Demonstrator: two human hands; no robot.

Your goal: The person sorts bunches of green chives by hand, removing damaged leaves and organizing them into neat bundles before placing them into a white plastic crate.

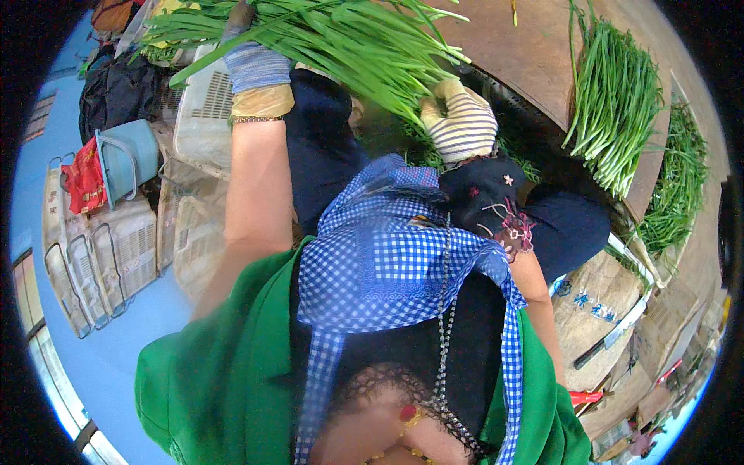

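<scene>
A large bunch of green leafy stalks, likely garlic chives [349,46], stretches across the top of the view, its pale cut ends pointing right. My left hand [253,58], in a blue-grey knit glove with a tan cuff, grips the leafy side; leaves hide part of its fingers. At the pale stem ends is my right hand [459,119], in a cream glove with dark stripes. Its curled fingers touch the lower stems, but whether they pinch any is unclear. Loose green leaves [427,152] lie below, between my knees.
A sorted bunch of chives [619,104] lies on the brown board [523,52] at right. Beyond it sits a heap of greens [677,180]. To the left are plastic crates [125,247], a blue bucket [131,154] with a red bag [86,177], and a white basket [203,116].
</scene>
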